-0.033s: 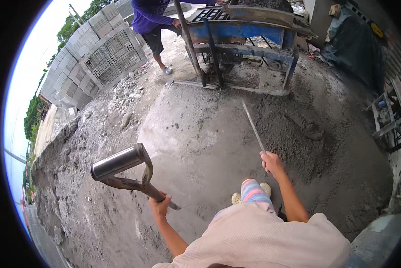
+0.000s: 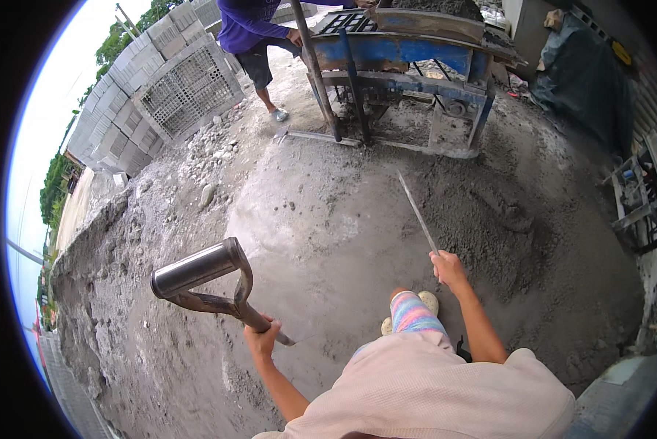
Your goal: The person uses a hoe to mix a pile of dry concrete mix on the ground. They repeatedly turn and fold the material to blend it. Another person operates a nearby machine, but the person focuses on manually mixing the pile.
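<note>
My left hand [image 2: 263,338] is closed around the shaft of a shovel [image 2: 252,318], just below its Y-shaped fork. The shovel's metal crossbar grip [image 2: 197,269] points up and to the left; its blade is not visible. My right hand [image 2: 450,271] grips one end of a long, thin, pale grey stick [image 2: 418,211]. The stick slants up and left, its far tip beside a mound of damp grey mix [image 2: 489,219]. I cannot tell whether that tip touches the ground.
Ahead stands a blue block-making machine [image 2: 416,55], with a person in a purple top [image 2: 252,25] at its left. Grey concrete blocks [image 2: 124,121] are stacked at the far left, near loose stones [image 2: 211,146]. Dark sheeting [image 2: 584,80] and a metal frame [image 2: 639,186] lie right.
The view has shifted slightly. My feet show a little further left, with one shoe more hidden. Both hands keep their grips on the shovel and the stick.
</note>
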